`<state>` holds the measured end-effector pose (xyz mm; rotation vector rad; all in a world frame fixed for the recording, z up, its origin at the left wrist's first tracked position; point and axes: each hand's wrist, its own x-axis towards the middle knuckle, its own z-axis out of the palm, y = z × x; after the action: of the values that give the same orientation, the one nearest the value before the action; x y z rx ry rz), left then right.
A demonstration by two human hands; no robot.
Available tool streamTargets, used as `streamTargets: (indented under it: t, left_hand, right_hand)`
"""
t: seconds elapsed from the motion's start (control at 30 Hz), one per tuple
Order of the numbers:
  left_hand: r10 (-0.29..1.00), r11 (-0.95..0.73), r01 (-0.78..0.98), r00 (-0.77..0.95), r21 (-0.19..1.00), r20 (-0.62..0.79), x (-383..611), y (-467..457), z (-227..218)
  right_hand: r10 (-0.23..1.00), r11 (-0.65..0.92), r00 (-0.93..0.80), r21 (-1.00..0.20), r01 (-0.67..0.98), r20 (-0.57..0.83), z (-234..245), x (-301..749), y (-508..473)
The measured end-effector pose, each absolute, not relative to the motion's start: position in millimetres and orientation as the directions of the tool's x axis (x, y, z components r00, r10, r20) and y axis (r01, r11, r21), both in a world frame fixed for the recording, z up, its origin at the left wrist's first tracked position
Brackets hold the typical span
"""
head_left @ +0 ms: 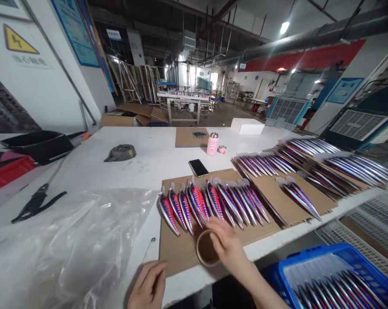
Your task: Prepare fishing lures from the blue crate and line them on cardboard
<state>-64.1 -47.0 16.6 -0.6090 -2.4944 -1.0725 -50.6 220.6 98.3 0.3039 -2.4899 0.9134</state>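
My right hand (227,244) reaches over the cardboard sheet (181,257), its thumb over the opening of a round brown ring (199,251) with a pale rim. Its fingers are bent at the ring's far side, slightly blurred. Whether the ring is a tape roll or a cup is unclear. Just beyond the fingertips lies a row of fishing lures (198,201), red, purple and silver with clear lips. My left hand (148,285) rests curled at the table's front edge. A thin stick with a teal tip (153,239) runs up from it; what its fingers hold is hidden.
Clear plastic sheeting (68,244) and black pliers (35,204) lie left. A phone (198,168), pink bottle (212,144) and grey cap (120,152) are farther back. More lures (300,197) on cardboard fill the right side. A blue basket (284,274) holds lures below right.
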Motion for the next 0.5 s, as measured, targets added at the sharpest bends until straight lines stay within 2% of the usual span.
streamTargets:
  t: [0.1,0.2,0.27,0.37,0.5]
  left_hand:
    - [0.239,0.619,0.526,-0.833,0.583,0.499,-63.7,-43.5,18.5]
    - [0.213,0.631,0.503,-0.844,0.590,0.492,-60.8,-41.6,17.5]
    - [0.185,0.642,0.477,-0.856,0.600,0.482,-55.2,-39.6,20.5]
    - [0.185,0.634,0.454,-0.875,0.626,0.447,-42.6,-31.0,33.8]
    - [0.285,0.512,0.464,-0.886,0.723,0.366,-31.8,-13.6,56.4]
  right_hand:
    - [-0.134,0.751,-0.923,-0.571,-0.332,0.360,70.2,-19.5,202.7]
    - [-0.085,0.786,-0.950,-0.566,-0.249,0.301,49.7,-13.2,193.7]
    - [-0.052,0.760,-0.955,-0.609,-0.227,0.291,48.6,-13.6,190.2]
    - [-0.013,0.631,-0.977,-0.757,-0.172,0.211,62.1,-8.1,183.4]
    - [-0.029,0.397,-0.994,-0.911,-0.107,0.104,81.4,7.5,171.6]
